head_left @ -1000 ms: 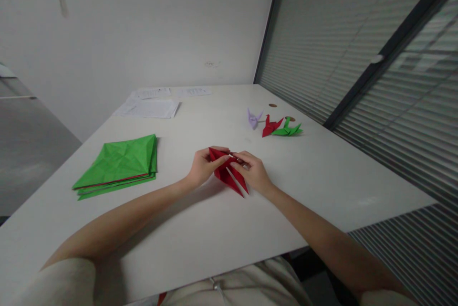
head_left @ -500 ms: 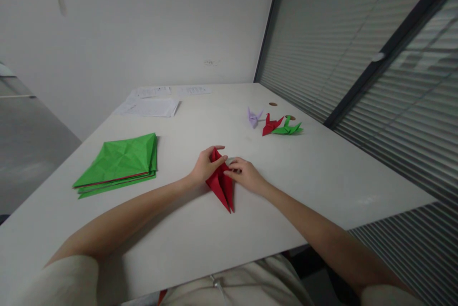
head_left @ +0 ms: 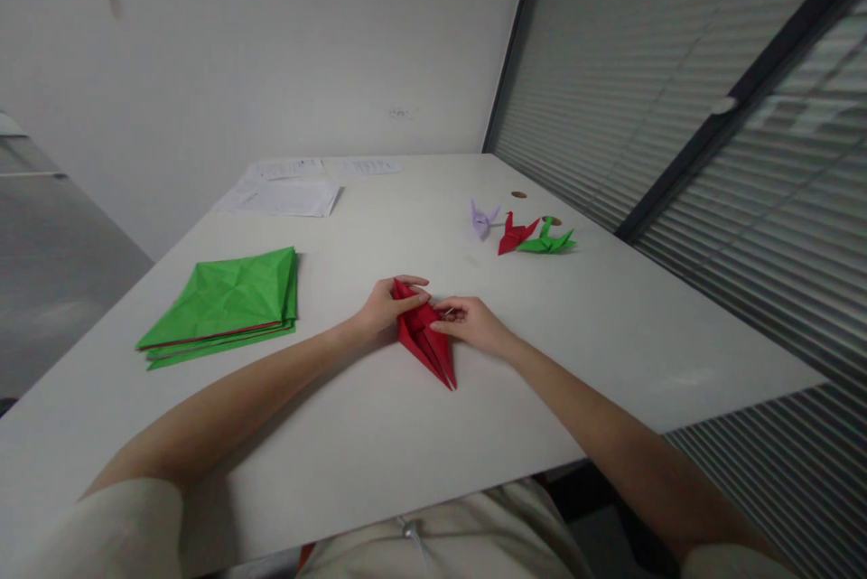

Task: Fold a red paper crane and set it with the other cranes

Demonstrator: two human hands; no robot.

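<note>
Between my hands, just above the white table [head_left: 352, 471], is a red sheet of origami paper [head_left: 428, 346] folded into a long diamond. Its split, pointed end faces toward me and slightly right. My left hand [head_left: 393, 303] grips the far left part, thumb on top and fingers behind. At the right edge my right hand [head_left: 467, 322] pinches the paper between thumb and curled fingers. The fingertips behind the paper are partly hidden.
A stack of creased green paper sheets [head_left: 230, 294] with a red layer lies on the left. Farther right stand a lilac paper crane [head_left: 481, 221], a red paper crane [head_left: 516, 234] and a green paper crane [head_left: 547, 241]. Printed papers [head_left: 291, 198] lie at the back left, blinds [head_left: 677, 127] on the right.
The red paper has turned, its split tip swinging to the right and its far tip to the left. Its right side has spread wider. Both hands keep hold of it.
</note>
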